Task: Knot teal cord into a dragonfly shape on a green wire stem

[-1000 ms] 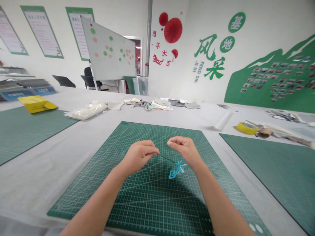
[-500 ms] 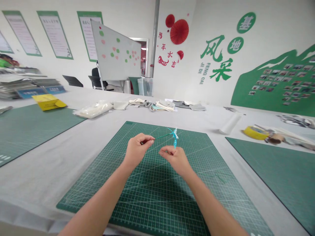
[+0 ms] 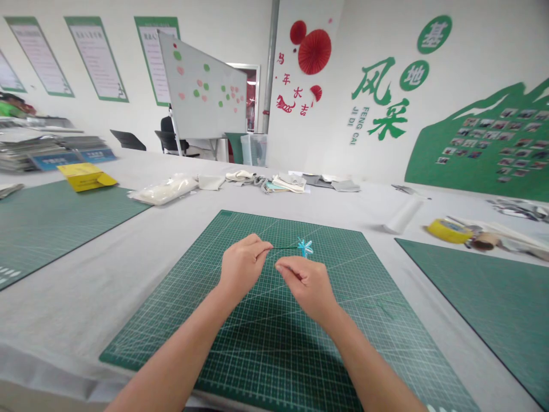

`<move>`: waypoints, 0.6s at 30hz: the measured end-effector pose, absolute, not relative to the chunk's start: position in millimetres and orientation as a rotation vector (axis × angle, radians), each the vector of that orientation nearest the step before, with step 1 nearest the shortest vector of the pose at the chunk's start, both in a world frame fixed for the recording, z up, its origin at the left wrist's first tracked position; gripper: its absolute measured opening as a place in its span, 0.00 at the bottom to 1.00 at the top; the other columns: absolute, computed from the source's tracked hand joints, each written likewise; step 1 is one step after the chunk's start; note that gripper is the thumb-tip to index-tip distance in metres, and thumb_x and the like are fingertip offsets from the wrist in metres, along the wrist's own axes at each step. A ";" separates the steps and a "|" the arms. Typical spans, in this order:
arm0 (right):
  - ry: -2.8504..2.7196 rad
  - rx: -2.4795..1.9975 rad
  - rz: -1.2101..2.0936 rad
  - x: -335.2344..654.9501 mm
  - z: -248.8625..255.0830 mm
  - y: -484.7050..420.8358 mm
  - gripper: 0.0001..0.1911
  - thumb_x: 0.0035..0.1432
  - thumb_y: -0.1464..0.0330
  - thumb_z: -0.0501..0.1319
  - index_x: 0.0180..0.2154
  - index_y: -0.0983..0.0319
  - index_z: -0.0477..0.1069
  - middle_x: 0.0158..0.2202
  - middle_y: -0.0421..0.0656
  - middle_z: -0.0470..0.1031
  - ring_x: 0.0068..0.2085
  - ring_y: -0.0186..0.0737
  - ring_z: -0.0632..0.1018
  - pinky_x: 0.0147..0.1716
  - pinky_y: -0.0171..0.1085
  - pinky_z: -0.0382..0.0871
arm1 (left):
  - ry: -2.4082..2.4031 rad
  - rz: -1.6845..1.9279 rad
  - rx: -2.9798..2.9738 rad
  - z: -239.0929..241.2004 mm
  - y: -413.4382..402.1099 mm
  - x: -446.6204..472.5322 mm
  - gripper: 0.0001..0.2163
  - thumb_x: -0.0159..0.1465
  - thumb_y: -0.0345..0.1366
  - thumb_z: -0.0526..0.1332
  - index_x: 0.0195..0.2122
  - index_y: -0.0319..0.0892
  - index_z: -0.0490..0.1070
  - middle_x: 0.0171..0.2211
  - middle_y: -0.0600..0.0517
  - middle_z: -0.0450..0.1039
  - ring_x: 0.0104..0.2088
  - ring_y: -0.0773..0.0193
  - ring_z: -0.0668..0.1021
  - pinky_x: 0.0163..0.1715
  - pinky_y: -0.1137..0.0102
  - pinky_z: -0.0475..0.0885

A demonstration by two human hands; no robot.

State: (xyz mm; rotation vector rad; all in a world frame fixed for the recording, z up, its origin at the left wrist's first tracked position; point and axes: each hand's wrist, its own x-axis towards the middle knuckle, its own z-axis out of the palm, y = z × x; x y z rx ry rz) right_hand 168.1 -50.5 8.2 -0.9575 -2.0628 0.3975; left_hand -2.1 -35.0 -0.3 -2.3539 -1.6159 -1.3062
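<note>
My left hand point(image 3: 243, 264) pinches the end of a thin dark green stem point(image 3: 285, 248), which points to the right. At the stem's far end sits a small turquoise-and-white flower point(image 3: 305, 247) with narrow petals. Just below the stem is my right hand point(image 3: 309, 285), thumb and fingers pressed together; whatever lies between them is too small or hidden to make out. The right hand's knuckles cover the area beneath the flower. Both hands are above a green gridded cutting mat point(image 3: 274, 349).
More cutting mats lie left point(image 3: 77, 223) and right point(image 3: 480, 297). Beyond are a yellow box point(image 3: 87, 177), a plastic bag of white material point(image 3: 165, 190) and fabric pieces point(image 3: 288, 182). A yellow tape roll point(image 3: 448, 230) and a white roll point(image 3: 403, 216) are at right.
The flower has turned and dipped, its petals now facing me more, and the stem lies nearly level. My left hand has rolled over slightly; my right fingers have curled in more.
</note>
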 end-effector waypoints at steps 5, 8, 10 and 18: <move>-1.947 -0.991 0.339 176.7 12.2 -47.1 0.11 0.62 0.67 0.54 0.33 0.58 0.75 0.31 0.40 0.78 0.32 0.35 0.76 0.34 0.34 0.66 | -1.455 -1.197 -2.428 0.7 -33.4 -3.7 0.10 0.65 0.32 0.54 0.38 0.45 0.77 0.32 0.52 0.74 0.34 0.66 0.75 0.35 0.71 0.67; -1.893 -1.017 0.316 182.4 13.9 -43.3 0.11 0.61 0.66 0.54 0.33 0.58 0.75 0.31 0.40 0.78 0.31 0.36 0.76 0.33 0.34 0.66 | -1.328 -1.107 -2.503 1.8 -32.8 -4.3 0.10 0.65 0.32 0.54 0.38 0.45 0.77 0.32 0.52 0.75 0.33 0.65 0.75 0.34 0.70 0.67; -1.867 -1.043 0.301 186.5 14.5 -39.9 0.11 0.61 0.65 0.55 0.33 0.59 0.75 0.29 0.40 0.77 0.29 0.35 0.74 0.32 0.34 0.65 | -1.260 -1.041 -2.561 3.4 -33.3 -4.1 0.10 0.65 0.31 0.55 0.38 0.45 0.77 0.32 0.52 0.75 0.34 0.65 0.75 0.34 0.69 0.66; -1.753 -1.130 0.594 206.5 16.2 -20.3 0.12 0.54 0.60 0.61 0.29 0.62 0.76 0.16 0.34 0.57 0.20 0.29 0.58 0.20 0.32 0.53 | -1.165 -1.201 -2.863 12.5 -39.6 -3.0 0.11 0.64 0.31 0.55 0.36 0.45 0.78 0.31 0.51 0.76 0.34 0.65 0.76 0.36 0.69 0.70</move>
